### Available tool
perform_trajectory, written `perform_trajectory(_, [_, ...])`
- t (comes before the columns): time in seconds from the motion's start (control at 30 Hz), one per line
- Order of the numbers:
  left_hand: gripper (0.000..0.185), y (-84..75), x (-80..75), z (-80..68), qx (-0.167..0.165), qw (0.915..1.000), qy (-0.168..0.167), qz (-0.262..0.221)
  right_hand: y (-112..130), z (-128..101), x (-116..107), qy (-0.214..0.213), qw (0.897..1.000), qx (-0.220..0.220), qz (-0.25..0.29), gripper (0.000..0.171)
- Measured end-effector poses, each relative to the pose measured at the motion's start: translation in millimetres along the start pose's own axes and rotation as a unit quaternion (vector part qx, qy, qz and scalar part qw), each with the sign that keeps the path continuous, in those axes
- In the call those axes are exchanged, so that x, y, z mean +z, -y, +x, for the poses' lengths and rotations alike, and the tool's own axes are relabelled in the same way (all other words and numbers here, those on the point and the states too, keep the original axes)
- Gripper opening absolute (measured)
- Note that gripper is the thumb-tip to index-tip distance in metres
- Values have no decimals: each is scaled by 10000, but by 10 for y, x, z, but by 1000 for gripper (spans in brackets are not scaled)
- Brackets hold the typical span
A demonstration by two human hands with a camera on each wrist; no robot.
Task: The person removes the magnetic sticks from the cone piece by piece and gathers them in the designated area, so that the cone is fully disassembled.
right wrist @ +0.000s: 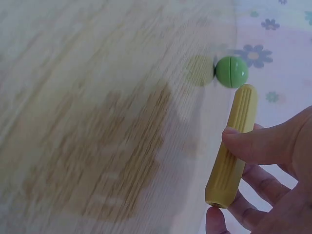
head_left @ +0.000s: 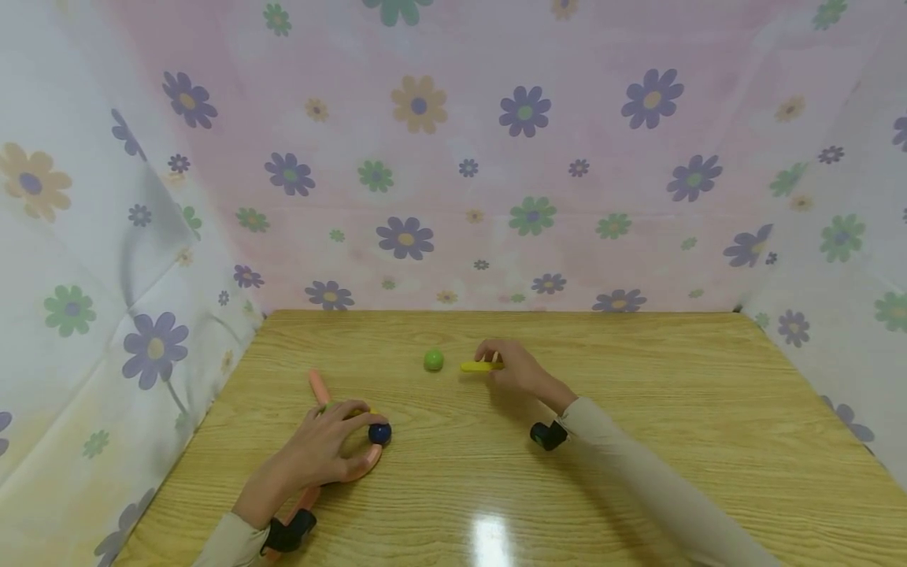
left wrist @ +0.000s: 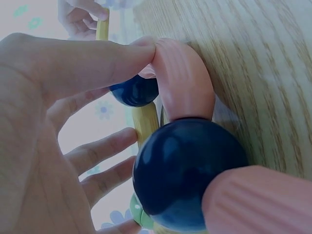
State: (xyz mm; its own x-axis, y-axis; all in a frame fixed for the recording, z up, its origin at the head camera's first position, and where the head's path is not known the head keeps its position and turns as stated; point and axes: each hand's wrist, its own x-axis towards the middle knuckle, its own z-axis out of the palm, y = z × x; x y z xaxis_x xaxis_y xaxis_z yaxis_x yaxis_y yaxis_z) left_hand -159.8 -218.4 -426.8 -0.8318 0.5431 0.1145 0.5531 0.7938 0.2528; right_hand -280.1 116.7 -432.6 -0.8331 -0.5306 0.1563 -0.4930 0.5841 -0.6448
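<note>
My left hand [head_left: 319, 447] rests around a structure of toy rods and balls on the table at left. In the left wrist view its thumb presses a curved pink rod [left wrist: 187, 80], and its fingers reach a yellow rod [left wrist: 145, 119] on the far side. A large dark blue ball [left wrist: 183, 170] joins the curved rod to another pink rod [left wrist: 263, 200]. A second blue ball [head_left: 379, 433] sits by the index finger. My right hand [head_left: 516, 368] pinches a loose yellow rod [right wrist: 234, 146], grooved and tapered. Left of that rod, a grooved green ball [head_left: 434, 360] lies apart on the table.
The wooden table [head_left: 638, 472] runs back to a flowered cloth [head_left: 453, 173], which also hangs at both sides. A straight pink rod [head_left: 319, 386] extends beyond the left hand. Partly hidden by the left fingers is a green ball [left wrist: 139, 212].
</note>
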Motion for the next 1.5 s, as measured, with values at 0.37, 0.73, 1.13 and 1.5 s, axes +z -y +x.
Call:
perform_trajectory(0.37, [50,32,-18,0,125,9997,121,187,-224,62,-3,-205,9994,284,39,27])
perform_trajectory(0.73, [61,-115,-45,45,-155,9941,-82,1073,-367,85,-20,-324,9989,339,17,29])
perform_trajectory(1.13, [75,-86,-365,69,-553,9840,1694,-69,-349,71,-46,-300,9993,226,44,38])
perform_trajectory(1.5, [88,-42,-471,72,-585,9715,2183,-717,-243,42,-116,-213,9993,135,-289,31])
